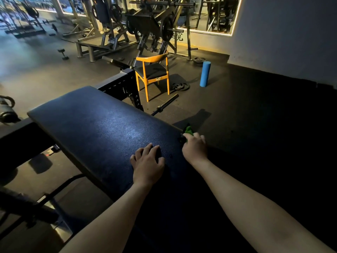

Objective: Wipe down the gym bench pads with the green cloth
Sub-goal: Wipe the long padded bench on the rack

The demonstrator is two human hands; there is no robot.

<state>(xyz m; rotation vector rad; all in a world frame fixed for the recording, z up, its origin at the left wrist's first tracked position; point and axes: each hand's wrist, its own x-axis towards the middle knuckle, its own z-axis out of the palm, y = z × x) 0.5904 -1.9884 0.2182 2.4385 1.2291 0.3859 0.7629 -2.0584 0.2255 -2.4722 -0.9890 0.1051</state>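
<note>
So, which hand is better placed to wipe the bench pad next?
The right hand. It grips the green cloth at the right edge of the bench pad and could sweep across. The left hand rests on the pad holding nothing, so it likely serves better as a brace.

Two hands: the left hand (147, 165) at six o'clock and the right hand (195, 148) at five. One green cloth (188, 131). One dark pad (94, 125). One orange chair (152, 72) at twelve o'clock. One blue roller (205, 73) at one o'clock. One barbell (166, 105) on the floor (255, 106). Two lots of plates lie on the floor, the near plates (180, 86) beside the chair and the far plates (198, 60) behind the roller. The number in each lot cannot be told. At least three machines (151, 26) stand from ten to twelve o'clock, too dim for an exact count.
</note>
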